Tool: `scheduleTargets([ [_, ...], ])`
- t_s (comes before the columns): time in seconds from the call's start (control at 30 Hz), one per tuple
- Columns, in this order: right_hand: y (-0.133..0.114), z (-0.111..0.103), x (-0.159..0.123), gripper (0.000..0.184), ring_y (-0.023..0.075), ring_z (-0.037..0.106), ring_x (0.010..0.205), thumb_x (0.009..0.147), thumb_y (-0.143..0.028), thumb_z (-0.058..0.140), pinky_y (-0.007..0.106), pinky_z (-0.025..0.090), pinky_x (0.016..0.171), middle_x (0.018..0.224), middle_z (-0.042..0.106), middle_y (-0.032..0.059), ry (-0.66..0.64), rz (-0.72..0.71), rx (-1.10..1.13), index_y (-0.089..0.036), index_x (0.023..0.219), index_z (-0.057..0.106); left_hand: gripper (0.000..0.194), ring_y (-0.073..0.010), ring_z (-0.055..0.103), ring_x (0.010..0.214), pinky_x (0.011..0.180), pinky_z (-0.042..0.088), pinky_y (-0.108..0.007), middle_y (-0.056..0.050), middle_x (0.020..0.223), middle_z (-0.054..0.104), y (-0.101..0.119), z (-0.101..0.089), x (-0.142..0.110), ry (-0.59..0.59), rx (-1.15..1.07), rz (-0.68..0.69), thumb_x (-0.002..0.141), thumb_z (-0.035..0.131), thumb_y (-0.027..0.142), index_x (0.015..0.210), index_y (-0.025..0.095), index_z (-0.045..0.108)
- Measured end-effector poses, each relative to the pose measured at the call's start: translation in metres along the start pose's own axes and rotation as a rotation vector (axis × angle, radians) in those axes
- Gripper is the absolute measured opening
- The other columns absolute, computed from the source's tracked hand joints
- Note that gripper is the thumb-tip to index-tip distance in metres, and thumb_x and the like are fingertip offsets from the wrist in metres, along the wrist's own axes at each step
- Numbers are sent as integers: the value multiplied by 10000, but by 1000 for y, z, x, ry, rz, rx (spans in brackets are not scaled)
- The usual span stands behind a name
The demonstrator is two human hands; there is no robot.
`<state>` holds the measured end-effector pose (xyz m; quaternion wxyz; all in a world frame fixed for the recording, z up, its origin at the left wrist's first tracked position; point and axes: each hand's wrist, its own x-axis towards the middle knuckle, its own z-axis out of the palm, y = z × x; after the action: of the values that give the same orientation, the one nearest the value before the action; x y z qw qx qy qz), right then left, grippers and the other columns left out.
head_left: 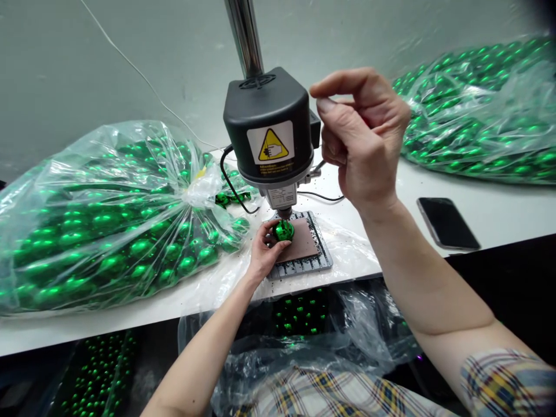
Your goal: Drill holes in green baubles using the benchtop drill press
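A small bench drill press with a black motor housing and yellow warning label stands on the white table. My left hand pinches a shiny green bead ball on the brown pad of the drill's base plate, right under the chuck. My right hand is raised beside the drill head, fingers curled round what seems to be the feed lever, mostly hidden behind the hand.
A big clear plastic bag of green balls lies left of the drill, another bag at the back right. A black phone lies on the table to the right. More green balls in plastic sit below the table edge.
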<state>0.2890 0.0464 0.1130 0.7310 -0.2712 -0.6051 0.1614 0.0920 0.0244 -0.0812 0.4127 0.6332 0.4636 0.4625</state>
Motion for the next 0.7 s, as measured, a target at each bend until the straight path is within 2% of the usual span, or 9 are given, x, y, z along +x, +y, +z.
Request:
scheduleTargets([
  [0.1, 0, 0, 1, 350, 68, 338, 434, 921, -595, 619, 230, 310, 386, 577, 454, -49, 3, 7, 4, -250, 969, 646, 575, -237, 627, 1014, 819, 497, -335, -77, 1235, 685, -1, 2, -3, -11, 85, 24, 710, 844, 278, 1256, 251, 663],
  [0.23, 1, 0, 0, 355, 59, 318, 425, 891, -592, 665, 232, 295, 377, 570, 451, -56, 2, -11, 66, -242, 950, 657, 531, -284, 593, 1159, 1018, 443, -432, -76, 1241, 688, 0, 4, -9, -28, 215, 175, 747, 823, 259, 1254, 267, 663],
  [0.3, 1, -1, 0, 359, 57, 325, 423, 872, -597, 685, 231, 294, 376, 568, 456, -59, -5, -17, 81, -248, 949, 666, 507, -288, 595, 1147, 1031, 434, -452, -82, 1211, 693, 2, 6, -11, -41, 253, 207, 762, 822, 297, 1243, 257, 662],
  [0.4, 2, -1, -1, 354, 53, 336, 422, 840, -603, 713, 228, 303, 382, 568, 477, -63, 5, -13, 107, -263, 937, 687, 480, -280, 609, 1110, 995, 464, -441, -95, 1166, 689, 2, 11, -12, -11, 216, 119, 781, 814, 350, 1224, 234, 668],
  [0.53, 0, 1, -2, 323, 41, 313, 406, 791, -562, 776, 226, 276, 381, 539, 477, -74, 26, -28, 202, -259, 891, 721, 529, -252, 651, 1062, 971, 509, -411, -103, 1129, 689, 0, 19, -11, 44, 44, -35, 741, 850, 330, 1215, 199, 657],
  [0.7, -5, 3, -6, 289, 44, 299, 398, 772, -510, 822, 246, 258, 377, 529, 494, -72, 50, -28, 244, -251, 870, 740, 559, -251, 664, 1074, 1005, 518, -422, -100, 1123, 697, 1, 21, -11, 62, 2, -52, 699, 887, 312, 1199, 195, 664],
])
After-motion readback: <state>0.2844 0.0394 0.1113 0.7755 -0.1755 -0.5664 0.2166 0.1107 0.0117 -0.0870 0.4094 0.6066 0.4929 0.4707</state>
